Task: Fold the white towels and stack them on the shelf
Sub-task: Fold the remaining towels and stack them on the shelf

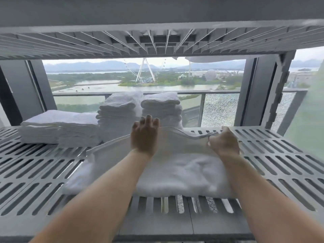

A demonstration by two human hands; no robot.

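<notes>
A white towel lies partly folded on the grey slotted shelf, with its far layer lifted. My left hand lies on that far layer, fingers straight and spread. My right hand pinches the towel's far right edge between curled fingers. Behind the towel stand two tall stacks of folded white towels. A lower, wider stack sits at the back left.
Another slotted shelf hangs close overhead. Dark uprights frame the shelf's back corners. Beyond is a window with a balcony rail and a water view. Bare shelf shows to the right of the towel and at the front left.
</notes>
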